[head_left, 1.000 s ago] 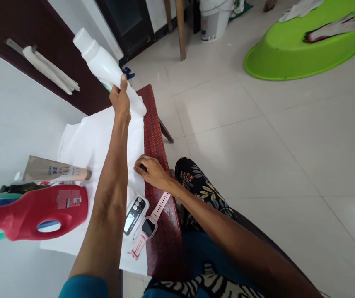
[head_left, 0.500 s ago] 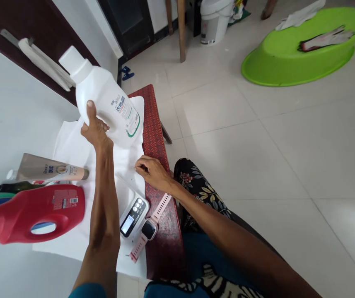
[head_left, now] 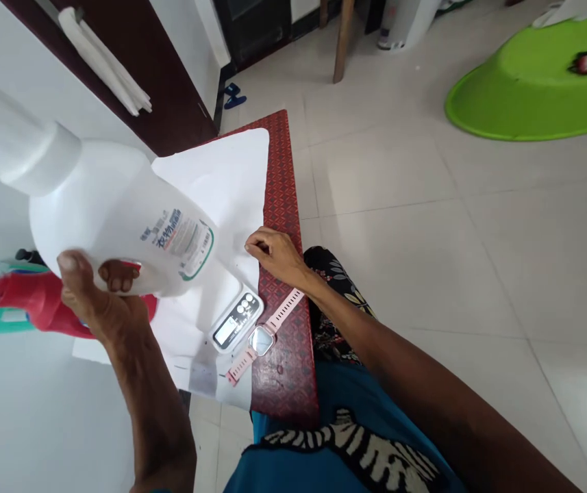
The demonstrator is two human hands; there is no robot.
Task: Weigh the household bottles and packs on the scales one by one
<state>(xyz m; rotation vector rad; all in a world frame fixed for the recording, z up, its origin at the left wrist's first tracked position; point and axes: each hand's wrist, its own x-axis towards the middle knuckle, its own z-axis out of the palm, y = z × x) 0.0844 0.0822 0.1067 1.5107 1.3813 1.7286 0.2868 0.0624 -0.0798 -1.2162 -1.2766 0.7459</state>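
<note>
My left hand (head_left: 103, 294) is wrapped round the handle of a big white laundry-liquid bottle (head_left: 118, 185). The bottle is tilted, its capped top toward the upper left and its labelled lower end over the white paper. Just beyond that end lies a white digital scale (head_left: 236, 320) with a lit display, its platform partly covered by the bottle. My right hand (head_left: 275, 255) rests at the table's right side, fingers curled in with nothing visible in them. Below it a pink-strapped watch (head_left: 261, 340) lies stretched out beside the scale.
Behind my left hand, a red jug (head_left: 41, 298) is partly hidden on the left. White paper (head_left: 231, 164) covers much of the red patterned table (head_left: 285, 185). A green tub (head_left: 509, 96) sits on the floor at right, blue slippers (head_left: 234, 96) by the far door.
The white bottle has come closer to the camera and moved left, covering the brown tube. The view has shifted, so the table appears further right. My right hand stays curled by the table edge.
</note>
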